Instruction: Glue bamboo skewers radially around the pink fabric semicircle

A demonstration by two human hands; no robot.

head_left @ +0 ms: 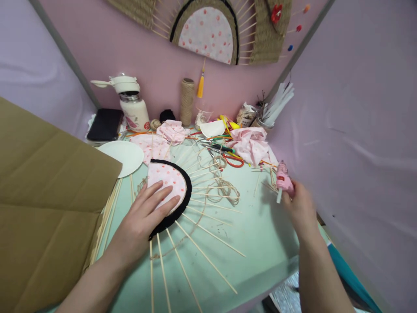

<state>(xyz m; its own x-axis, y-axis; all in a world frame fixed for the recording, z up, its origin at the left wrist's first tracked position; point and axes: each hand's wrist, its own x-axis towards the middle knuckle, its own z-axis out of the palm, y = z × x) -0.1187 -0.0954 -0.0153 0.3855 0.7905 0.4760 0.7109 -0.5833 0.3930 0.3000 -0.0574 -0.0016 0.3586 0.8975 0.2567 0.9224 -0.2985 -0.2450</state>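
My left hand (148,206) lies flat with fingers spread on a half-round piece covered in pink dotted fabric (172,174), which has a thick black trim (188,191) along its curve. Thin wooden sticks (208,261) fan out from that trim over the table, and a strand of twine (195,228) runs across several of them. At the right, above the table, my right hand (299,204) is wrapped round a pink glue gun (284,180); a whitish glue stick (279,195) pokes out of it. The gun is apart from the half-round piece.
A large cardboard sheet (48,208) covers the left side. Along the back stand a white bottle (135,111), a twine spool (186,102) and a jar (246,115). Red-handled scissors (233,161), crumpled pink fabric (250,145) and loose twine (224,191) lie nearby. A similar fan decoration (208,34) hangs behind.
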